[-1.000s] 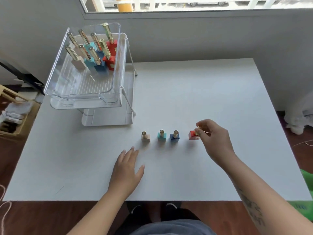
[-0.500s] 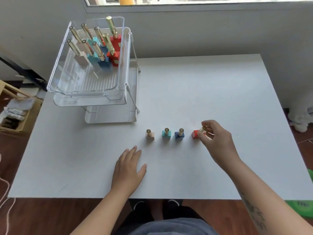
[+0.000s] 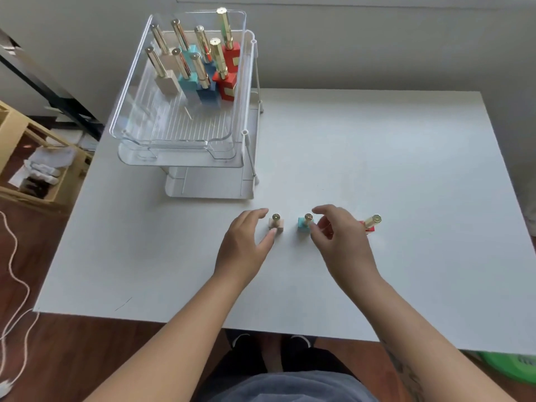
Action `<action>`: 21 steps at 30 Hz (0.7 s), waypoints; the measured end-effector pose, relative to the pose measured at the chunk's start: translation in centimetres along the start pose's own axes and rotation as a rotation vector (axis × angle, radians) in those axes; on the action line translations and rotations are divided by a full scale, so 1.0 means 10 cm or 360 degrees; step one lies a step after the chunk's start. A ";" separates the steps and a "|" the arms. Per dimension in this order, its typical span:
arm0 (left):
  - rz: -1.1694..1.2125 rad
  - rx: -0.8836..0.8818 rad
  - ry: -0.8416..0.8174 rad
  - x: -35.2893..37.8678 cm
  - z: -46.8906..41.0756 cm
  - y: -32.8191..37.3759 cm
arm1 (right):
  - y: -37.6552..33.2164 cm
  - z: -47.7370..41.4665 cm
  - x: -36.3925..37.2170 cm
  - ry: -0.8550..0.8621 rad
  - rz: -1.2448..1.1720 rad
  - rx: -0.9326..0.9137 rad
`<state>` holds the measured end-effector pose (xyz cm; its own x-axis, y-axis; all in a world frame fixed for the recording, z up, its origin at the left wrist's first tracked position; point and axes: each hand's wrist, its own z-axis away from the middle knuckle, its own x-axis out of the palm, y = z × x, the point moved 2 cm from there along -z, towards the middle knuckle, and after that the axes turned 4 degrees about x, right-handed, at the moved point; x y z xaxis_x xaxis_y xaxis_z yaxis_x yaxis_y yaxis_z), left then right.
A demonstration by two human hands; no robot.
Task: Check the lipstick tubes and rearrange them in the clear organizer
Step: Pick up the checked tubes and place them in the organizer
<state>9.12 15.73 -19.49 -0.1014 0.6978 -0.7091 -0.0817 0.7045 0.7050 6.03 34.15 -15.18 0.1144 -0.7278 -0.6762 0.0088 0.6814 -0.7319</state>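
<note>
A clear two-tier organizer (image 3: 174,145) stands at the table's back left. Several gold-capped lipstick tubes (image 3: 203,68) stand at the back of its top tray, with beige, teal, blue and red bases. Near the front, a beige tube (image 3: 275,224), a teal tube (image 3: 304,224) and a red tube (image 3: 371,223) stand in a row. My left hand (image 3: 246,245) curls around the beige tube, its thumb at the base. My right hand (image 3: 339,242) curves beside the teal tube, thumb and index finger apart. This hand hides the blue tube.
The white table (image 3: 377,155) stretches bare to the right and back. A wooden crate (image 3: 34,169) with rags sits on the floor to the left, and a white cord (image 3: 14,256) trails beside it. A green object (image 3: 516,364) lies at the right floor edge.
My right hand let go of the red tube and moved left to the teal tube. My left hand lifted off the table and reached forward to the beige tube.
</note>
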 end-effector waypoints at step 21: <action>0.0182 0.0111 -0.0051 -0.05 -0.31 0.13 | -0.14 -0.18 0.17 0.0011 -0.0106 0.0335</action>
<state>5.94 15.95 -18.18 -0.0740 0.7772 -0.6249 -0.0019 0.6265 0.7794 4.46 31.82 -15.50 0.1000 -0.7717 -0.6281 0.2231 0.6325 -0.7417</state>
